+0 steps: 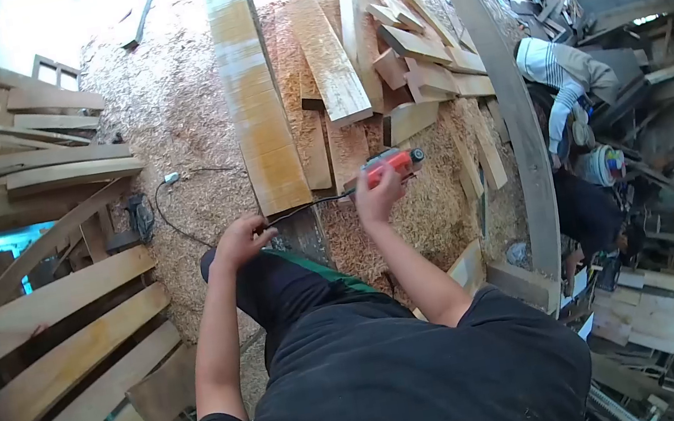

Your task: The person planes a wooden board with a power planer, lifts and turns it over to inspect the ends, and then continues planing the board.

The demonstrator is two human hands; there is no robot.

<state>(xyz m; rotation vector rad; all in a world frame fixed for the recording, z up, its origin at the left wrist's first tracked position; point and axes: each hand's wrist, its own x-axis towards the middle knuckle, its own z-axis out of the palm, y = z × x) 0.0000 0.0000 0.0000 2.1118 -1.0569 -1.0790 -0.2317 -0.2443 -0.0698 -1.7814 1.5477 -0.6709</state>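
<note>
My right hand (381, 195) is wrapped round a red and black power tool (402, 166), held over the shavings to the right of a long plank. A black cord (302, 209) runs from the tool across the plank's near end to my left hand (244, 240). The fingers of my left hand are curled together at the cord, which seems to pass through them. The long yellowish plank (265, 125) stretches away from me, its near end just beyond my left hand.
Cut wood blocks (419, 59) lie piled beyond the tool. A long beam (512, 97) stands at the right, with a co-worker (566, 80) bent over behind it. Boards (70, 346) are stacked at the left. A cord connector (171, 178) rests on the shavings.
</note>
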